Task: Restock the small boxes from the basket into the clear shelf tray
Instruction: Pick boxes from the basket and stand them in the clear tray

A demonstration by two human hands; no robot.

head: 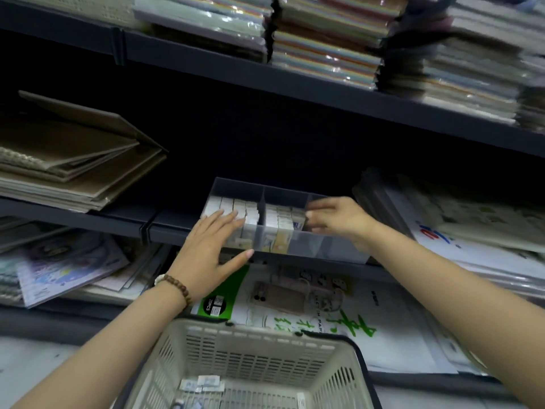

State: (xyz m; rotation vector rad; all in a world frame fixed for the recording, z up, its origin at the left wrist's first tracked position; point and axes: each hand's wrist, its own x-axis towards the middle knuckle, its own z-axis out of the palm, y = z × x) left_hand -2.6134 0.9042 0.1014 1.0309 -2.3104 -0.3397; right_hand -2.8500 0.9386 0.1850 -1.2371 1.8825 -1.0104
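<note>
The clear tray [324, 250] sits at the near edge of the middle shelf [88, 220], split into compartments by dividers. Small boxes [236, 210] stand packed on end in the left compartment, and more fill the middle one; the right compartment is mostly hidden behind the right hand.

The left hand [206, 252] lies flat against the tray's near left corner, fingers straight and spread over the tops of the left boxes, with the thumb along the bottom of the front wall. A bead bracelet [177, 287] circles that wrist.

The right hand [336, 217] reaches in from the right over the tray's right end, fingers bent, their tips at the rightmost boxes of the middle row (motion blur hides whether it grips a box, so I cannot tell).

The basket [259, 335] is nearest, below the tray, with a few small pale packets [203, 383] on its floor.

Brown notebooks [73, 160] are stacked on the shelf to the left, wrapped paper packs [324, 39] on the shelf above, and a green-printed paper pad [295, 308] lies on the shelf below.
</note>
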